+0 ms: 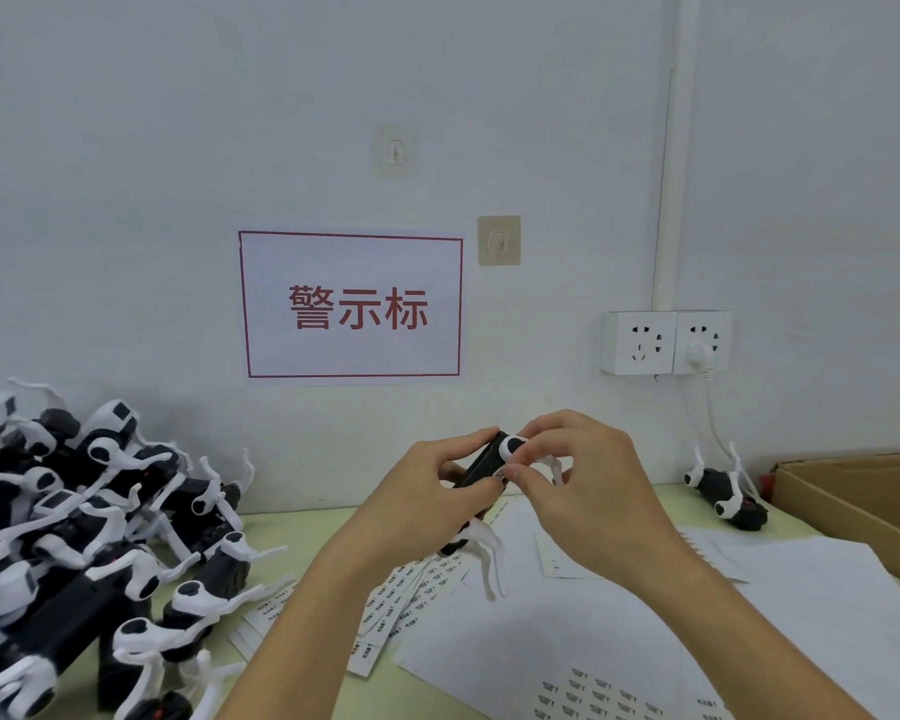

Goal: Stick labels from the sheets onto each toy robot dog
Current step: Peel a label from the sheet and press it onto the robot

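Note:
A black and white toy robot dog (484,465) is held up above the table, its white legs hanging down. My left hand (427,506) grips its black body from the left. My right hand (588,491) holds the other end, and its thumb and forefinger pinch a small white label (501,474) against the body. Strips and sheets of labels (417,589) lie on the table below my hands, with another label sheet (598,693) at the front. A heap of several toy robot dogs (89,543) fills the left side.
One toy robot dog (726,493) lies alone at the back right, beside an open cardboard box (853,506). Blank backing sheets (780,579) cover the right of the table. On the wall hang a red-bordered sign (352,304) and sockets (666,343) with a plugged cable.

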